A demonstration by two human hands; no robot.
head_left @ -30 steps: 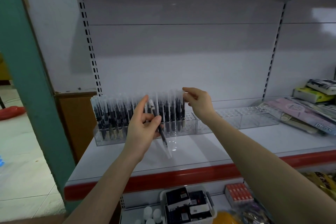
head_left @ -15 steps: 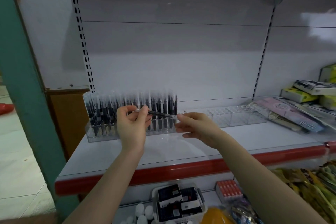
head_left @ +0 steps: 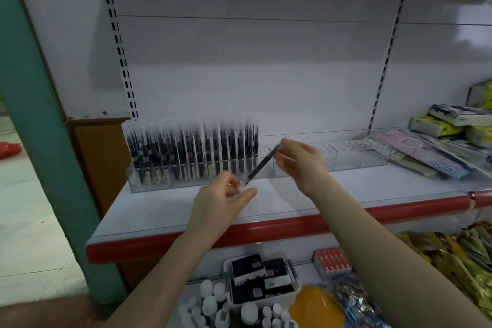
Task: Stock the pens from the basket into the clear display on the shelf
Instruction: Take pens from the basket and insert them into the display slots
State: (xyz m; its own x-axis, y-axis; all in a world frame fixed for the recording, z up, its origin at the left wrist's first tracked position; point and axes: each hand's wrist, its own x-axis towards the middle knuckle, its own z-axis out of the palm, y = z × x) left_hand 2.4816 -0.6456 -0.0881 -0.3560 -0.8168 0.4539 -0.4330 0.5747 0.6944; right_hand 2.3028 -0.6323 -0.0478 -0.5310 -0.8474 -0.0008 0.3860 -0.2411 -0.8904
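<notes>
White shelf (head_left: 165, 210), red edge, clear display (head_left: 159, 184), tiled floor (head_left: 26, 208)

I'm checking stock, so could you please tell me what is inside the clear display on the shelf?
The clear display holds dark pens standing upright across its left part; the slots to the right look empty. Blur hides the exact count.

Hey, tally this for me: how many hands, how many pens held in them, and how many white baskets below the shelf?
hands: 2, the left hand and the right hand
pen held between both: 1
white basket: 1
total: 4
</notes>
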